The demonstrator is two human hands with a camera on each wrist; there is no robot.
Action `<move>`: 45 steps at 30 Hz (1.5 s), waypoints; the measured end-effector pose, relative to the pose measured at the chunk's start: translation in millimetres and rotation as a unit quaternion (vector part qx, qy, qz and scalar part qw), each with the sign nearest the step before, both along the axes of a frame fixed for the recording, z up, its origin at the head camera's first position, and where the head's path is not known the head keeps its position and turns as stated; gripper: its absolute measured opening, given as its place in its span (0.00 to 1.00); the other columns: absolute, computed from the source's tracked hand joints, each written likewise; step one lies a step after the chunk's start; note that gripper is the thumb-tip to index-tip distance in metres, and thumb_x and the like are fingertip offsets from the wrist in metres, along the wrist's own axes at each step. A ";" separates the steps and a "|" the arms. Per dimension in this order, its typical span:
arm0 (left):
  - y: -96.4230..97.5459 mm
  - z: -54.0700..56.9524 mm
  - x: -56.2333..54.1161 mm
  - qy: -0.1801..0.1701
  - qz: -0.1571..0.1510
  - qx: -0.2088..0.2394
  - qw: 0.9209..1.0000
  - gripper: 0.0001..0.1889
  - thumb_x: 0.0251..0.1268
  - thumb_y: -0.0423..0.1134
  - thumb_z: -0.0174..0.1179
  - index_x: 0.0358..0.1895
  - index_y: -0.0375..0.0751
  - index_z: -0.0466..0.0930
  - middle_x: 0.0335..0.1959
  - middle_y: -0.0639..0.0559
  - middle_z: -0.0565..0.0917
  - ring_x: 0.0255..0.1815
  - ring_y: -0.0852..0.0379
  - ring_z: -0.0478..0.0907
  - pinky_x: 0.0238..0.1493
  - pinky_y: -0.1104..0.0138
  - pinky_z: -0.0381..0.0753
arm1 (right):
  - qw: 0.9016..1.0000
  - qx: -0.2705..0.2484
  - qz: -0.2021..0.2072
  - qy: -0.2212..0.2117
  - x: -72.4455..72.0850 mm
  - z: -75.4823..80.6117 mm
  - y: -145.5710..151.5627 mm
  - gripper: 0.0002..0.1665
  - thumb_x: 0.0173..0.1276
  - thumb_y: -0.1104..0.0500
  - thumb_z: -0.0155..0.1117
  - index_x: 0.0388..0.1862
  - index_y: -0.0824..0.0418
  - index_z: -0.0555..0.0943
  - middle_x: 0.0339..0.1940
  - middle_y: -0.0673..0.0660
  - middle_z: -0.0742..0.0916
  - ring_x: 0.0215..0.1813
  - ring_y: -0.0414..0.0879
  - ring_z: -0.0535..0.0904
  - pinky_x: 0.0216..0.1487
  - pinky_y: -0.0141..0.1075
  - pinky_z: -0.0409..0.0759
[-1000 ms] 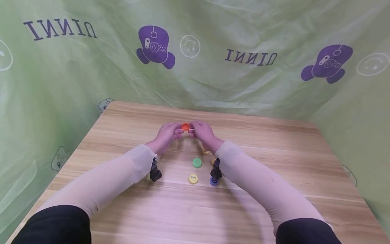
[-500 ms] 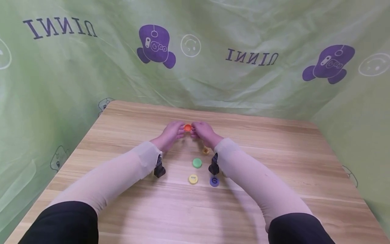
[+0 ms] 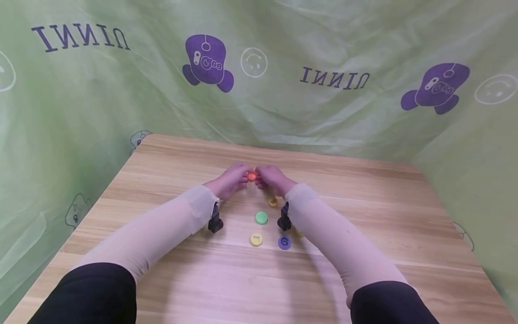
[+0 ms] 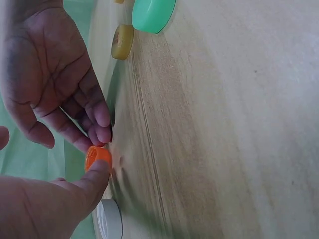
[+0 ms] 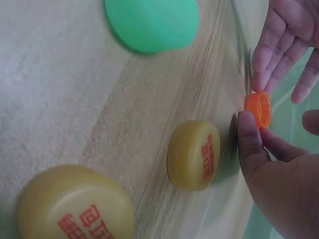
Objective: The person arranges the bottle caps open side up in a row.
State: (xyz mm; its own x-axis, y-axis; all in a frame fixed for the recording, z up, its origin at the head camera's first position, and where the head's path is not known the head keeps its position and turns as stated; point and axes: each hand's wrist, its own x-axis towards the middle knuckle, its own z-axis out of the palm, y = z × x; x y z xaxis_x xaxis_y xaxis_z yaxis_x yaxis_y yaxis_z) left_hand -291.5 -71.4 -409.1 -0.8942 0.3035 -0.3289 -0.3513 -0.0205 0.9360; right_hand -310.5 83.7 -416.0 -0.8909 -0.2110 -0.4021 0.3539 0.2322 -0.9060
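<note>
1. Orange cap [image 3: 252, 176] has a green printed curtain [image 3: 323, 27] behind it and the far half of a wooden table [image 3: 364, 252] below it.
2. Left hand [image 3: 230, 177] pinches it from the left, thumb against its side.
3. Right hand [image 3: 274, 176] pinches it from the right.
4. Green cap [image 3: 261, 218] lies this side of both hands; yellow cap [image 3: 256, 239] and blue cap [image 3: 284, 242], apart, lie nearer still.
5. Tan cap [image 5: 193, 155], red-printed, sits near the right hand.

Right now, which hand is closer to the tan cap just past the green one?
The right. The right hand is just beyond the tan cap, without touching it; the left hand is farther away, beyond and to its left.
</note>
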 end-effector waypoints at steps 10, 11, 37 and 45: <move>-5.0 -5.6 1.4 -0.014 -0.024 -0.023 0.999 0.09 0.79 0.35 0.46 0.48 0.31 0.72 0.43 0.46 0.73 0.35 0.58 0.67 0.43 0.69 0.71 | 0.999 0.012 0.025 -0.027 -0.9 -4.5 -3.2 0.16 0.79 0.61 0.48 0.50 0.73 0.77 0.34 0.57 0.80 0.34 0.44 0.75 0.40 0.29 0.79; -5.3 -5.0 0.8 -0.014 -0.025 -0.022 0.999 0.10 0.80 0.35 0.46 0.50 0.30 0.72 0.44 0.45 0.73 0.35 0.59 0.68 0.43 0.70 0.71 | 0.999 0.013 0.025 -0.024 -1.6 -4.6 -3.0 0.16 0.79 0.61 0.48 0.50 0.73 0.77 0.34 0.57 0.80 0.34 0.43 0.75 0.40 0.29 0.79; -26.0 6.9 -5.9 -0.028 0.038 0.026 0.999 0.29 0.87 0.41 0.33 0.79 0.23 0.47 0.77 0.25 0.57 0.79 0.37 0.57 0.79 0.55 0.60 | 0.999 0.024 0.000 -0.026 -4.7 3.7 -14.0 0.16 0.78 0.62 0.52 0.56 0.72 0.77 0.41 0.58 0.81 0.38 0.44 0.77 0.47 0.31 0.82; -26.1 4.5 -0.5 -0.020 0.033 0.010 0.999 0.28 0.86 0.41 0.35 0.78 0.24 0.49 0.76 0.27 0.60 0.78 0.38 0.59 0.78 0.55 0.63 | 0.999 0.026 0.016 -0.027 -4.3 3.4 -11.0 0.15 0.76 0.63 0.53 0.53 0.72 0.79 0.36 0.57 0.79 0.35 0.45 0.76 0.39 0.29 0.81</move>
State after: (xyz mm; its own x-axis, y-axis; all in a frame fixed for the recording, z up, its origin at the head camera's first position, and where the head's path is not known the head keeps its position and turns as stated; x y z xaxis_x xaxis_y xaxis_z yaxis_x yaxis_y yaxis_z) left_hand -292.0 -97.5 -404.5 -0.8986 0.2511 -0.3598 -0.3863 -0.0642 0.9201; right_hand -314.8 72.8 -412.6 -0.8608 -0.2167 -0.4605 0.3936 0.2901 -0.8723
